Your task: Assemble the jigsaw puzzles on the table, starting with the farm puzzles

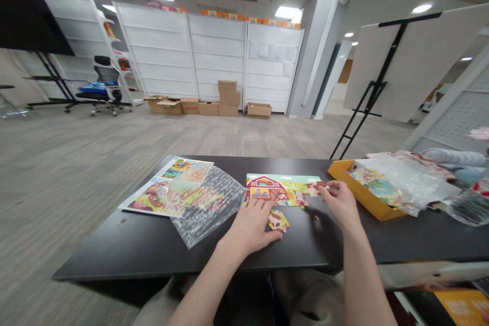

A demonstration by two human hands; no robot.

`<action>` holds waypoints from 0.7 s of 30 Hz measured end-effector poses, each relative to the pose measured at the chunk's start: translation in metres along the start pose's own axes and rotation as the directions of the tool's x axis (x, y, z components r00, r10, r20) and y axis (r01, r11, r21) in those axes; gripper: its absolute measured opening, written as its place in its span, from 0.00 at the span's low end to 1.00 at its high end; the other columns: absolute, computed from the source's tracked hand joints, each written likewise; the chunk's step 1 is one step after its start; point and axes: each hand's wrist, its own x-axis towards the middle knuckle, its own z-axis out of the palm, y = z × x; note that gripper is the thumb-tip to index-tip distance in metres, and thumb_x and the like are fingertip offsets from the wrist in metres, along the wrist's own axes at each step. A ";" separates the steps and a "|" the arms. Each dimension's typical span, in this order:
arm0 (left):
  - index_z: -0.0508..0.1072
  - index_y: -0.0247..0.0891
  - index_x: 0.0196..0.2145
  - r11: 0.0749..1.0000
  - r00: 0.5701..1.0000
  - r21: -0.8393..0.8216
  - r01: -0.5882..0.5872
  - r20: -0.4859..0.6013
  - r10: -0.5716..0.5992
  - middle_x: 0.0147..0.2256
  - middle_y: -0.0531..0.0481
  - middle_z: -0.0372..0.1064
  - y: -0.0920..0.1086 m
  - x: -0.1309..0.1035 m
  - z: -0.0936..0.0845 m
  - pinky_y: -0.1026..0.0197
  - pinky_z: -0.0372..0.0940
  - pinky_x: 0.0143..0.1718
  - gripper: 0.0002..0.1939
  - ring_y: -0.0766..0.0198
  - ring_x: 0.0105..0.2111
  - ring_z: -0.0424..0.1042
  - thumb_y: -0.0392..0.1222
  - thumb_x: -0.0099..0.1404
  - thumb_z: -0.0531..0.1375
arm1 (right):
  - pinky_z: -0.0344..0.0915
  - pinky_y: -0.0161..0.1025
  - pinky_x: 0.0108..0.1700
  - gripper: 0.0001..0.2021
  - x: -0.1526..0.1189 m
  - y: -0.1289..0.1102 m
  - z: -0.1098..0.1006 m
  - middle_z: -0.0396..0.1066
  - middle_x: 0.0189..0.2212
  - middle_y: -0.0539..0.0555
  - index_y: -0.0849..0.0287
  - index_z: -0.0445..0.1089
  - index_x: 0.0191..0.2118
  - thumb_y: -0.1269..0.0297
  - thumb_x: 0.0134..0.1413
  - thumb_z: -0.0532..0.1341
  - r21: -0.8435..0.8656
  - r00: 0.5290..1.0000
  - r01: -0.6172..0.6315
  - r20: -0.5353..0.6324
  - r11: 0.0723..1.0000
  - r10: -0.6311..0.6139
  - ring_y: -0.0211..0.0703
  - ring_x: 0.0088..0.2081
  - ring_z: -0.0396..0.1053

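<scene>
A partly joined jigsaw puzzle (267,193) with a red barn lies on the dark table, its right edge uneven. My left hand (252,224) rests open and flat, its fingertips on the puzzle's lower left edge. Close to that thumb lies a loose cluster of puzzle pieces (278,220) with a brown-and-white pattern. At the puzzle's right end, my right hand (339,201) pinches a puzzle piece (324,188) between thumb and fingers. The fingers partly cover this piece, and I cannot tell whether it is locked into its neighbours.
Left on the table (141,244) are a printed picture sheet (153,201) and a clear plastic bag (206,214). A yellow box (340,168) at right holds more pieces and plastic wrapping (414,183). Beyond it lie folded cloths (454,157). An easel-like stand (376,81) rises behind.
</scene>
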 end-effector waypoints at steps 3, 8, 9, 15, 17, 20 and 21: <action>0.60 0.40 0.64 1.000 1.000 -0.014 0.027 0.010 -0.026 0.60 0.40 0.66 0.001 0.001 0.000 0.46 0.58 0.61 0.40 0.45 0.61 0.64 0.58 0.61 0.65 | 0.59 0.36 0.25 0.24 -0.017 -0.023 0.005 0.76 0.26 0.54 0.55 0.64 0.36 0.41 0.43 0.68 0.213 0.963 0.025 0.256 0.977 -0.081 0.42 0.24 0.69; 0.54 0.38 0.67 0.996 0.997 -0.057 0.072 -0.014 -0.073 0.58 0.38 0.68 0.004 0.002 0.000 0.47 0.61 0.59 0.45 0.45 0.58 0.66 0.55 0.59 0.67 | 0.63 0.36 0.29 0.24 -0.045 -0.049 0.035 0.75 0.24 0.51 0.56 0.64 0.29 0.42 0.40 0.71 0.273 0.728 0.004 0.659 0.962 -0.190 0.41 0.26 0.70; 0.55 0.38 0.67 0.996 0.997 -0.060 0.068 -0.021 -0.069 0.58 0.38 0.68 0.004 0.002 0.000 0.47 0.62 0.59 0.45 0.45 0.58 0.66 0.54 0.58 0.68 | 0.63 0.36 0.29 0.23 -0.048 -0.050 0.041 0.75 0.24 0.51 0.56 0.64 0.28 0.42 0.41 0.70 0.258 0.702 0.013 0.685 0.966 -0.192 0.41 0.26 0.71; 0.59 0.39 0.65 0.999 1.000 -0.036 0.010 -0.002 -0.010 0.58 0.40 0.67 0.004 0.000 -0.001 0.47 0.60 0.61 0.38 0.46 0.59 0.65 0.51 0.61 0.64 | 0.63 0.40 0.32 0.17 -0.038 -0.037 0.040 0.75 0.26 0.54 0.56 0.71 0.26 0.48 0.54 0.62 -0.094 0.815 0.329 0.530 0.940 -0.232 0.46 0.30 0.71; 0.59 0.39 0.65 1.000 1.000 -0.029 0.001 -0.013 -0.001 0.58 0.40 0.68 0.004 -0.001 0.000 0.48 0.59 0.61 0.36 0.47 0.59 0.65 0.50 0.63 0.62 | 0.62 0.41 0.34 0.17 -0.030 -0.029 0.031 0.77 0.30 0.57 0.56 0.74 0.29 0.47 0.56 0.60 -0.329 0.927 0.286 0.334 0.900 -0.172 0.50 0.34 0.73; 0.59 0.40 0.65 1.000 1.000 -0.024 -0.011 -0.025 0.010 0.58 0.41 0.68 0.003 -0.001 0.002 0.50 0.60 0.61 0.33 0.49 0.57 0.66 0.46 0.65 0.60 | 0.61 0.42 0.33 0.19 -0.026 -0.021 0.023 0.78 0.38 0.62 0.56 0.75 0.37 0.45 0.54 0.61 -0.566 0.977 0.173 0.205 0.806 -0.065 0.55 0.38 0.75; 0.60 0.39 0.65 1.000 1.000 -0.022 -0.016 -0.027 0.015 0.57 0.41 0.68 0.003 0.000 0.002 0.50 0.60 0.60 0.32 0.50 0.57 0.67 0.45 0.65 0.59 | 0.61 0.41 0.32 0.20 -0.026 -0.019 0.023 0.78 0.39 0.63 0.57 0.75 0.38 0.43 0.53 0.62 -0.601 0.975 0.176 0.217 0.780 -0.053 0.56 0.39 0.75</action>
